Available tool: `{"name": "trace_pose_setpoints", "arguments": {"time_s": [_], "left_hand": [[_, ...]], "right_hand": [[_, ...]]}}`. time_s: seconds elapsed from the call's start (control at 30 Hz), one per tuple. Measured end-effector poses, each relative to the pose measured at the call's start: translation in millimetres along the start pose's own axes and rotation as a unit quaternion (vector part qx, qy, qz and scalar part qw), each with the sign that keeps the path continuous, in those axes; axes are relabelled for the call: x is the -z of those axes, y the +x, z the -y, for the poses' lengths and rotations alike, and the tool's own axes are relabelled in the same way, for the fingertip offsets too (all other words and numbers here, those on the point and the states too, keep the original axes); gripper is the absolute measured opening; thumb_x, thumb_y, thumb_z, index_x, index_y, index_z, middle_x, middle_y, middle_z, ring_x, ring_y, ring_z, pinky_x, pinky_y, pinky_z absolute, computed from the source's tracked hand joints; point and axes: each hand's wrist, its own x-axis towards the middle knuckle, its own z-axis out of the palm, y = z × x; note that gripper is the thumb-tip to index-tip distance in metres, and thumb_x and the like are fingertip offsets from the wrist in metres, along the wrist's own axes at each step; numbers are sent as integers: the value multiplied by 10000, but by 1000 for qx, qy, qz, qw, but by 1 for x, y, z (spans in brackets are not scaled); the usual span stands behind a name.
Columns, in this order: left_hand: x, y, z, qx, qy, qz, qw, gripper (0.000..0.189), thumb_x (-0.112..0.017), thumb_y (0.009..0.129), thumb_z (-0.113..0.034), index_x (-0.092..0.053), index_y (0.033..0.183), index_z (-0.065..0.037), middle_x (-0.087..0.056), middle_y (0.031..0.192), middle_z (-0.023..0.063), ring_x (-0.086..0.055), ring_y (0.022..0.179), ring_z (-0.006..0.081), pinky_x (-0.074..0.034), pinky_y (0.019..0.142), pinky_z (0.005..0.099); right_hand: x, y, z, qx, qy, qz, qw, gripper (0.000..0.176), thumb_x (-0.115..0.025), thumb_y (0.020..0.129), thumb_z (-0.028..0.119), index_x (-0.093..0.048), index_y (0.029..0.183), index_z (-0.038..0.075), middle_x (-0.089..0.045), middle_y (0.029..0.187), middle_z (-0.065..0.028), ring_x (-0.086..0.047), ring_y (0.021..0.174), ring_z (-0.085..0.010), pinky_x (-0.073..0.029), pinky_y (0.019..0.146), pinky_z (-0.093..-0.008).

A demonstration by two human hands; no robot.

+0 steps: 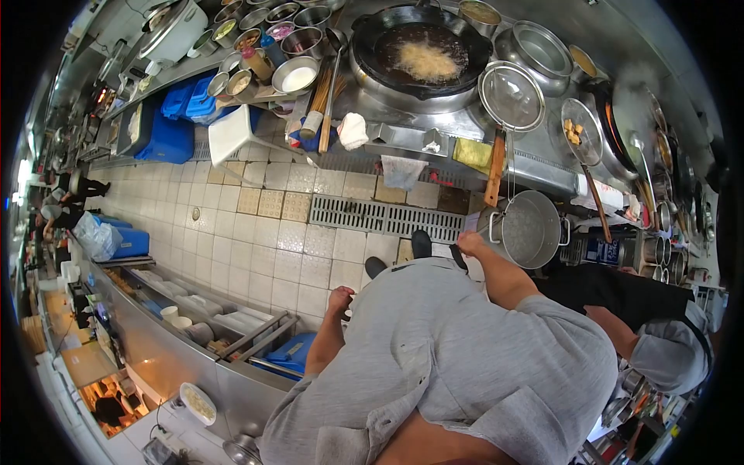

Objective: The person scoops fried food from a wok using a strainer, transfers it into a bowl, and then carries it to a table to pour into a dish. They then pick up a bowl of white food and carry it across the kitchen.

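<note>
My left hand (339, 301) hangs at my left side with its fingers curled; what they hold, if anything, I cannot make out. On the other side, my right hand (469, 243) is closed on a dark strip (459, 256) that hangs below the fingers. The large metal pot (529, 230) stands just right of that hand. Ahead on the stove, a black wok (380, 58) holds dark oil with a pale, foaming mass of food (428, 61) frying in it. A round mesh strainer (511, 94) with a wooden handle lies right of the wok.
Metal bowls of ingredients (297, 77) crowd the counter at the left. A white stool (230, 133) stands on the tiled floor beside a floor grate (385, 219). Close on my right is another person in a dark apron (620, 306). A steel counter (186, 364) runs behind my left.
</note>
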Motion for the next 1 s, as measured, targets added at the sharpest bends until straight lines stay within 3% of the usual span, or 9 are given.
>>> {"name": "trace_pose_setpoints", "arguments": {"time_s": [0.1,0.2,0.4,0.5,0.6,0.7,0.8,0.9,1.0], "left_hand": [[0,0,-4,-59,144,-23,988,222,-438,695,-10,-546,871,-91,-481,596,36,-432,489,165,-421,435,380],[-2,-5,-13,-16,116,-40,992,277,-431,655,40,-546,872,-90,-482,617,48,-441,509,176,-440,453,438],[-6,-5,-10,11,74,-32,997,218,-429,710,-15,-545,872,-100,-484,640,59,-440,507,191,-441,459,485],[0,6,9,-24,11,3,1000,165,-410,771,-90,-542,870,-104,-480,642,57,-420,491,194,-430,459,513],[-4,-13,-3,5,11,-14,1000,161,-394,805,-136,-543,851,-100,-483,620,52,-417,465,188,-432,449,478],[1,-4,10,-12,-17,-1,1000,163,-400,791,-118,-556,830,-90,-494,601,55,-439,455,186,-437,436,415],[5,14,31,-101,29,-5,994,173,-401,775,-108,-566,818,-80,-507,595,62,-467,462,184,-444,434,368],[4,21,30,-71,40,-16,997,175,-412,749,-77,-574,816,-73,-521,608,67,-485,478,179,-453,443,345],[1,9,16,-58,33,-10,998,178,-422,730,-50,-566,832,-77,-513,618,63,-484,498,184,-459,459,397]], "right_hand": [[-13,10,-11,55,-97,-107,988,342,-353,786,164,-628,778,-39,-608,862,-248,-602,836,-360,-473,783,-403],[-7,5,-9,116,-108,-172,972,236,-459,721,113,-614,692,-64,-623,657,-186,-634,640,-290,-509,627,-376],[13,-12,8,18,57,-89,994,346,-342,801,129,-598,729,-92,-602,663,-229,-620,556,-306,-507,616,-385],[17,-15,10,-33,61,-47,996,386,-320,824,199,-617,849,-46,-579,988,-249,-547,954,-368,-424,859,-418],[18,-25,15,-3,25,-156,987,383,-316,830,208,-608,889,-33,-567,1016,-249,-539,968,-374,-417,867,-421],[4,-7,1,8,27,-167,986,379,-312,841,216,-598,921,-19,-563,1030,-247,-531,981,-377,-407,879,-424],[16,-19,16,-53,62,-163,983,385,-301,854,224,-591,933,-17,-556,1049,-246,-525,991,-378,-402,885,-423],[13,-16,13,-38,57,-164,984,387,-293,864,218,-593,923,-19,-552,1060,-247,-521,1001,-378,-400,890,-419],[20,-24,21,-36,41,-139,989,410,-275,869,223,-592,938,-28,-548,1068,-251,-516,1017,-375,-394,900,-416]]}}
